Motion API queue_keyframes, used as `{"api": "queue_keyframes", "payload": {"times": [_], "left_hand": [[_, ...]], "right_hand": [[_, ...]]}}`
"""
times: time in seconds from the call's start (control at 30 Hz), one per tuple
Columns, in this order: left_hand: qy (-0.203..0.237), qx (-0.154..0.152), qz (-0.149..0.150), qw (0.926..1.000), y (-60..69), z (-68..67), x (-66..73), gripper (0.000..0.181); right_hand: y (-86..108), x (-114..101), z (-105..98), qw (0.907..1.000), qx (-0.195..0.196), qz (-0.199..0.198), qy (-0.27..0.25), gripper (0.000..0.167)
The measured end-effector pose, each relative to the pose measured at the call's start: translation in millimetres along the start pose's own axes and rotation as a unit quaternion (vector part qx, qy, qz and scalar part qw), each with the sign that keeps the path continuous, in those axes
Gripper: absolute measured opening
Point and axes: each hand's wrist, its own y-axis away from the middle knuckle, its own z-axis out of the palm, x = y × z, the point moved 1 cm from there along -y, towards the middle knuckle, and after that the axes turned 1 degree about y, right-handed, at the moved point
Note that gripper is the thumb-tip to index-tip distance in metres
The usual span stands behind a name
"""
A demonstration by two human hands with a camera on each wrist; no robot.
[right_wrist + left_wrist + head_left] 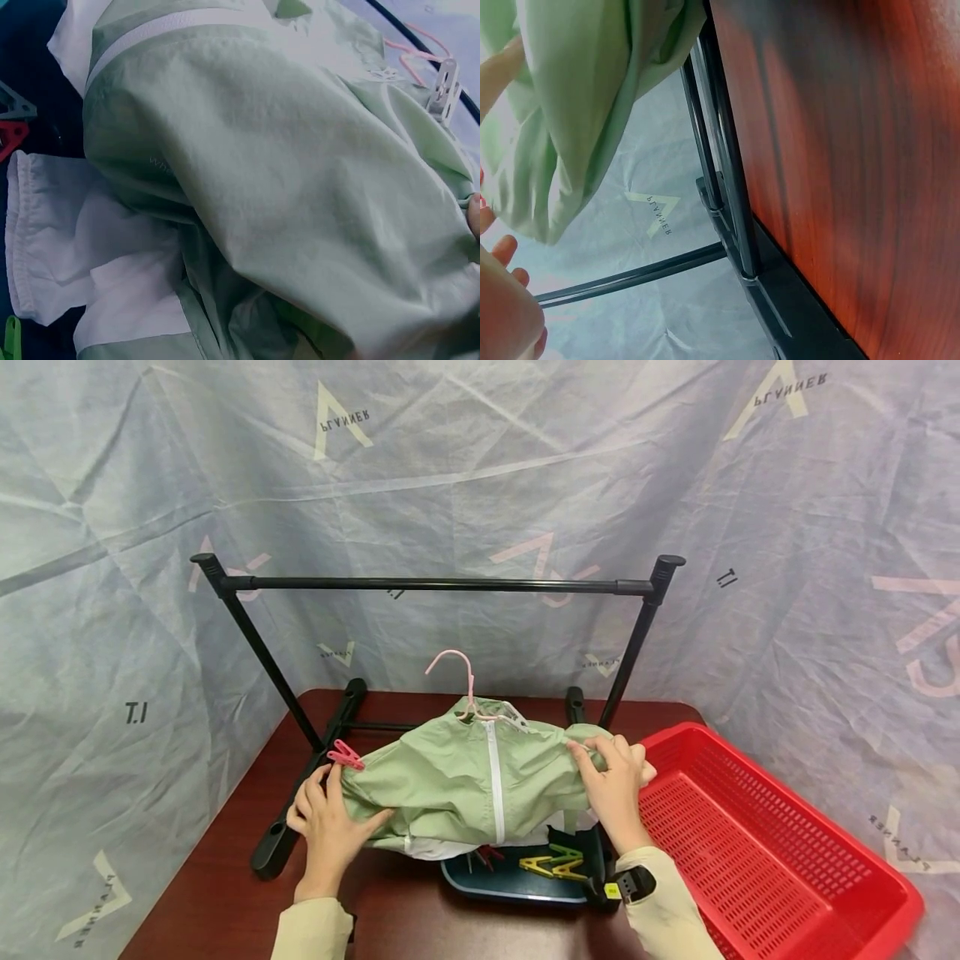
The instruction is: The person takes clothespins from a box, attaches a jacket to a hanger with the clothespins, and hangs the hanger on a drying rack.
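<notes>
A small light-green jacket (450, 777) with a white zip hangs on a pink hanger (469, 689), held up over the table. My left hand (326, 827) grips the jacket's left shoulder, thumb on the front. Just above its fingertips, a pink clothespin (346, 755) is clipped on the fabric. The opposite shoulder is pinched by my right hand (617, 789). Near the collar sits a pale clothespin (445, 91), seen best in the right wrist view. White cloth (135, 292) shows at the jacket's lower part. Most of the hanger's arms are hidden inside.
Behind the jacket stands a black rack (442, 584) on the dark red table (225, 877). A dark tray (510, 885) with yellow, green and red clothespins (555, 862) lies under the jacket. At the right is a red basket (757, 852). Grey sheeting hangs behind.
</notes>
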Motion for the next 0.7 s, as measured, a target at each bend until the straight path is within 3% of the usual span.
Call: {"api": "queue_keyframes", "payload": {"times": [0.2,0.53,0.7], "left_hand": [[-0.004,-0.022,-0.012,0.9997,-1.2,-1.5,-2.9,0.125],[0.025,-0.047,-0.045,0.9975,-3.0,-12.1,-8.7,0.132],[0.026,-0.038,-0.067,0.9967,-7.8,-17.0,-15.2,0.134]], "right_hand": [[2.1,-2,-2,0.9998,0.000,0.017,0.006,0.015],[3.3,-3,-4,0.9991,0.008,0.042,0.000,0.016],[2.2,-2,-5,0.9989,0.012,0.046,-0.002,0.016]]}}
